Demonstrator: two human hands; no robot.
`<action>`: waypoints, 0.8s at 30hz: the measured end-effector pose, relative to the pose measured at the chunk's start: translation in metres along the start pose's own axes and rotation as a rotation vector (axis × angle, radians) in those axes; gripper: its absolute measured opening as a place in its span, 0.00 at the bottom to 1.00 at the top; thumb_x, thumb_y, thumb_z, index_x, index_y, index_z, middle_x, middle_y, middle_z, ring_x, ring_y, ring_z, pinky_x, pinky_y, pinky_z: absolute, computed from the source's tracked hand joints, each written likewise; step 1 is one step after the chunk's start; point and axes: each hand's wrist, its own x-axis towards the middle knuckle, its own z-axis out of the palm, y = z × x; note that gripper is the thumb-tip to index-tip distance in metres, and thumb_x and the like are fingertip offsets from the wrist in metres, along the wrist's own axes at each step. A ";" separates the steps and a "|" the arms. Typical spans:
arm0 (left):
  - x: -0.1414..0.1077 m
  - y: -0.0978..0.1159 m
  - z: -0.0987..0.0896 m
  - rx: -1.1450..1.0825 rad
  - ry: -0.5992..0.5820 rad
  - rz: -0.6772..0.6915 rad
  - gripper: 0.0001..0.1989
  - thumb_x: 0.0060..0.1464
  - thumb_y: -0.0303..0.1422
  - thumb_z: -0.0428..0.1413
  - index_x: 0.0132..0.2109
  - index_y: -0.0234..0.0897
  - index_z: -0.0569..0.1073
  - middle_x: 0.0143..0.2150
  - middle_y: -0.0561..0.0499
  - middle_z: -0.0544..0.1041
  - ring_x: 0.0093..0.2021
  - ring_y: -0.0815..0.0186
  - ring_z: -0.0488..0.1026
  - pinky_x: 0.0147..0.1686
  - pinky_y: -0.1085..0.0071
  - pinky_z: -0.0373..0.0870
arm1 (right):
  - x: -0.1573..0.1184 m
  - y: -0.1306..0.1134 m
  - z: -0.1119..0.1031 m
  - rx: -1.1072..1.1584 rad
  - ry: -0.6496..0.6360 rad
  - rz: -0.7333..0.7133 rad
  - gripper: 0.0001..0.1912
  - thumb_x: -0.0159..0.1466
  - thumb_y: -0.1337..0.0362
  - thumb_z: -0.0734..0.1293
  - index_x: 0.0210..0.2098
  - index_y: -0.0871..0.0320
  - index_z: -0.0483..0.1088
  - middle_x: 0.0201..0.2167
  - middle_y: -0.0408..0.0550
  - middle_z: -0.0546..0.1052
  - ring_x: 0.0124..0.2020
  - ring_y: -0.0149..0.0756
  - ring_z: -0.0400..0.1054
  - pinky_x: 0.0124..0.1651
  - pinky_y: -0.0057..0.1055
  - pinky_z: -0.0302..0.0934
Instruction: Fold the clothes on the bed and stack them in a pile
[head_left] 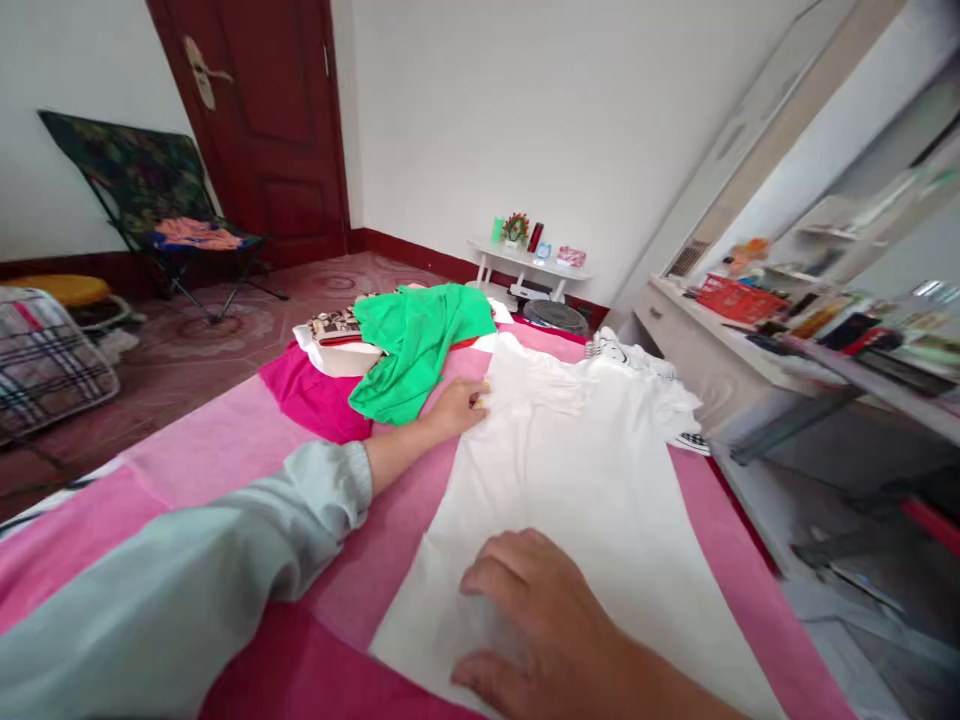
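The left hand touches the white shirt at far left, grip unclear; the right hand, grip apart, is over its near part.

Indoor light, fairly bright | shadows soft | right hand blurred | edges stretched

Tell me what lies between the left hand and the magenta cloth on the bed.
The lower end of the green garment lies between the left hand and the magenta cloth, as the head view shows.
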 end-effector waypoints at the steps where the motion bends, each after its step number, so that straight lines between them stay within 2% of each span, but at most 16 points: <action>1: -0.005 0.002 -0.006 0.012 -0.025 -0.006 0.23 0.46 0.27 0.57 0.52 0.30 0.72 0.39 0.49 0.75 0.36 0.67 0.72 0.39 0.74 0.69 | -0.001 -0.002 0.015 -0.053 -0.026 -0.041 0.24 0.56 0.40 0.62 0.37 0.55 0.65 0.32 0.44 0.71 0.32 0.36 0.63 0.36 0.33 0.54; 3: -0.016 0.007 -0.018 -0.013 -0.119 -0.042 0.24 0.47 0.32 0.58 0.53 0.31 0.71 0.34 0.52 0.74 0.31 0.67 0.72 0.34 0.73 0.70 | -0.003 -0.006 0.040 -0.123 -0.056 -0.094 0.24 0.55 0.40 0.63 0.34 0.55 0.66 0.30 0.44 0.71 0.30 0.36 0.63 0.33 0.33 0.53; 5: -0.029 0.013 -0.028 -0.117 -0.293 -0.123 0.30 0.46 0.37 0.60 0.56 0.33 0.68 0.28 0.55 0.71 0.26 0.67 0.71 0.27 0.72 0.70 | -0.003 -0.009 0.049 -0.149 -0.064 -0.105 0.19 0.57 0.46 0.65 0.32 0.55 0.66 0.28 0.44 0.71 0.29 0.35 0.63 0.31 0.32 0.51; 7: -0.044 0.020 -0.035 -0.283 -0.509 -0.222 0.36 0.44 0.39 0.62 0.60 0.35 0.63 0.24 0.59 0.66 0.21 0.69 0.69 0.20 0.73 0.69 | -0.002 -0.012 0.041 -0.108 -0.040 -0.086 0.10 0.59 0.55 0.64 0.30 0.55 0.65 0.27 0.42 0.71 0.27 0.34 0.62 0.30 0.31 0.50; 9: -0.057 0.026 -0.041 -0.431 -0.641 -0.272 0.38 0.41 0.38 0.63 0.61 0.38 0.62 0.21 0.62 0.61 0.19 0.71 0.67 0.18 0.75 0.68 | -0.001 -0.013 0.023 -0.010 0.042 -0.058 0.05 0.61 0.62 0.60 0.29 0.55 0.65 0.26 0.42 0.71 0.26 0.32 0.62 0.29 0.30 0.50; 11: -0.067 0.031 -0.044 -0.534 -0.633 -0.295 0.36 0.41 0.36 0.63 0.59 0.39 0.65 0.20 0.63 0.57 0.19 0.73 0.65 0.18 0.77 0.68 | -0.001 -0.013 0.005 0.091 0.144 -0.057 0.06 0.62 0.65 0.58 0.30 0.55 0.65 0.25 0.42 0.71 0.26 0.30 0.62 0.29 0.29 0.50; 13: -0.073 0.032 -0.045 -0.592 -0.556 -0.317 0.32 0.43 0.36 0.62 0.57 0.38 0.66 0.21 0.63 0.55 0.19 0.75 0.63 0.18 0.78 0.68 | -0.004 -0.012 -0.001 0.131 0.222 -0.102 0.07 0.63 0.65 0.57 0.31 0.55 0.65 0.24 0.41 0.70 0.25 0.29 0.61 0.29 0.27 0.50; 16: -0.079 0.029 -0.045 -0.525 -0.522 -0.328 0.29 0.44 0.35 0.60 0.56 0.37 0.67 0.22 0.63 0.55 0.17 0.76 0.62 0.17 0.78 0.67 | -0.013 -0.010 0.018 0.083 0.207 -0.183 0.09 0.65 0.63 0.59 0.30 0.54 0.66 0.22 0.38 0.69 0.22 0.27 0.59 0.26 0.27 0.48; 18: -0.079 0.027 -0.045 -0.361 -0.571 -0.298 0.28 0.45 0.34 0.59 0.56 0.39 0.67 0.23 0.62 0.58 0.18 0.74 0.64 0.19 0.76 0.67 | -0.019 -0.006 0.040 0.067 0.125 -0.214 0.14 0.65 0.58 0.60 0.24 0.54 0.66 0.18 0.37 0.67 0.20 0.27 0.57 0.23 0.28 0.46; 20: -0.077 0.029 -0.047 -0.100 -0.576 -0.199 0.26 0.45 0.34 0.60 0.54 0.41 0.70 0.24 0.58 0.65 0.23 0.69 0.70 0.25 0.73 0.70 | -0.020 -0.002 0.053 0.100 0.014 -0.201 0.20 0.64 0.53 0.61 0.19 0.55 0.64 0.15 0.36 0.65 0.18 0.26 0.55 0.22 0.27 0.45; 22: -0.069 0.035 -0.049 0.198 -0.455 -0.068 0.22 0.44 0.35 0.61 0.50 0.42 0.74 0.30 0.53 0.71 0.34 0.61 0.74 0.35 0.68 0.71 | -0.016 0.004 0.047 0.181 -0.086 -0.148 0.21 0.64 0.51 0.61 0.19 0.55 0.65 0.15 0.37 0.66 0.18 0.24 0.57 0.22 0.25 0.47; 24: -0.057 0.045 -0.047 0.403 -0.303 0.042 0.19 0.47 0.37 0.59 0.48 0.42 0.75 0.39 0.48 0.74 0.43 0.56 0.73 0.44 0.64 0.69 | -0.008 0.010 0.026 0.285 -0.133 -0.075 0.19 0.65 0.52 0.60 0.23 0.55 0.70 0.18 0.38 0.70 0.21 0.23 0.61 0.24 0.22 0.51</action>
